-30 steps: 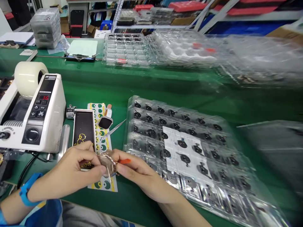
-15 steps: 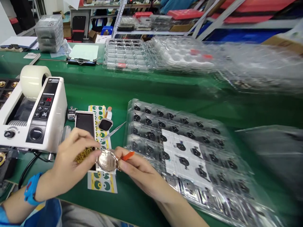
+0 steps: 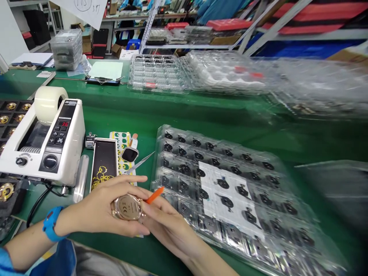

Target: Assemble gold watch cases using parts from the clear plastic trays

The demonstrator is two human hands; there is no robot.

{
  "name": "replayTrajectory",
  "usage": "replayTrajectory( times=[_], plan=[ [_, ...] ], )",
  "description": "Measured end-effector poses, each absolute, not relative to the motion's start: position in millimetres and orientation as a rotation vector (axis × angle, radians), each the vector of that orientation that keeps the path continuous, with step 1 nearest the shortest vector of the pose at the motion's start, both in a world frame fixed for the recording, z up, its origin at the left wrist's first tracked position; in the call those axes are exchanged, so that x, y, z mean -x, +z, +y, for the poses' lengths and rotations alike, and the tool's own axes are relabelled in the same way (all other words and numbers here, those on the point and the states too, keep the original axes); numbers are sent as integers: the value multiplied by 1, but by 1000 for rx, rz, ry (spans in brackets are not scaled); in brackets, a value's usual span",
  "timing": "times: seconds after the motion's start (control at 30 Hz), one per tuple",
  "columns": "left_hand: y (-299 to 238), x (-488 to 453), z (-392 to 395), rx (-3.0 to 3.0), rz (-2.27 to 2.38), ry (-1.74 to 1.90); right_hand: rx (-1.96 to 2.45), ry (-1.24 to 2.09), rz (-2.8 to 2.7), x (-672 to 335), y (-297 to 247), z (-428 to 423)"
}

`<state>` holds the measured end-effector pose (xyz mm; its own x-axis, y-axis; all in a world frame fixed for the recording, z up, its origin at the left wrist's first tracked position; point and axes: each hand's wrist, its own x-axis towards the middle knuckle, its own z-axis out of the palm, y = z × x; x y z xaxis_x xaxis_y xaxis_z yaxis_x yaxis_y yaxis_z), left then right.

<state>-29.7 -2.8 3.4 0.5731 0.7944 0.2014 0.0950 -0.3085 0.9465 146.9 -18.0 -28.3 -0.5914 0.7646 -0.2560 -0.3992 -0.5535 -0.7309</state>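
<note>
The left hand (image 3: 103, 210) is cupping a round, rose-gold watch case (image 3: 128, 207). Its thumb is stretching across just beyond the case's far edge and its fingers are curling closed beneath the near edge, so the case is sitting flat side up between them, low in the scene and left of centre. The right hand (image 3: 165, 222) is coming in from the right with its fingertips pressing against the case's right rim. Its fingers are also closing on a thin orange stick (image 3: 154, 195), which is pointing up and to the right from the case.

Both hands are hovering just above a green mat (image 3: 138, 115) that is covering a long workbench. A clear blister tray (image 3: 178, 143) of small black parts is lying just to the right of the hands, and a black tray with yellow rings (image 3: 104, 163), a strip of green-and-yellow stickers (image 3: 121, 137), tweezers (image 3: 141, 161) and a small square watch (image 3: 130, 154) are lying just beyond them. A white tape dispenser (image 3: 66, 153) is standing to the left. Stacks of clear trays (image 3: 156, 71) are sitting at the far side, with shelving behind.

The dispenser's red display (image 3: 64, 124) is showing 36. Small marks are showing on the case's back, too small to read. A blue wristband (image 3: 51, 229) is circling the left wrist.
</note>
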Motion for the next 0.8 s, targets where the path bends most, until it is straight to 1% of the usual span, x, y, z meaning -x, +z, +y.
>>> replayTrajectory(
  times=[0.07,0.13,0.23,0.3,0.37,0.43,0.5,0.6,0.8],
  plan=[
    [0,34,0,-1932,727,893,775,2180,-686,-145,-25,-19],
    [-3,38,2,-2163,674,1037,810,2184,-600,-144,-20,-19],
    [-6,39,2,-2313,646,1244,845,2126,-631,-142,-15,-17],
    [-5,37,0,-2123,845,1249,895,2010,-834,-143,-15,-14],
    [-2,34,0,-1721,1066,1120,1000,1835,-1086,-146,-17,-11],
    [0,32,2,-1300,1119,943,1117,1694,-1238,-149,-19,-8],
    [1,31,5,-1033,1057,842,1183,1638,-1288,-151,-19,-5],
    [1,30,7,-922,1009,816,1173,1601,-1297,-152,-16,-3],
    [-2,27,3,-969,984,786,1167,1585,-1341,-144,-18,-6]
  ],
)
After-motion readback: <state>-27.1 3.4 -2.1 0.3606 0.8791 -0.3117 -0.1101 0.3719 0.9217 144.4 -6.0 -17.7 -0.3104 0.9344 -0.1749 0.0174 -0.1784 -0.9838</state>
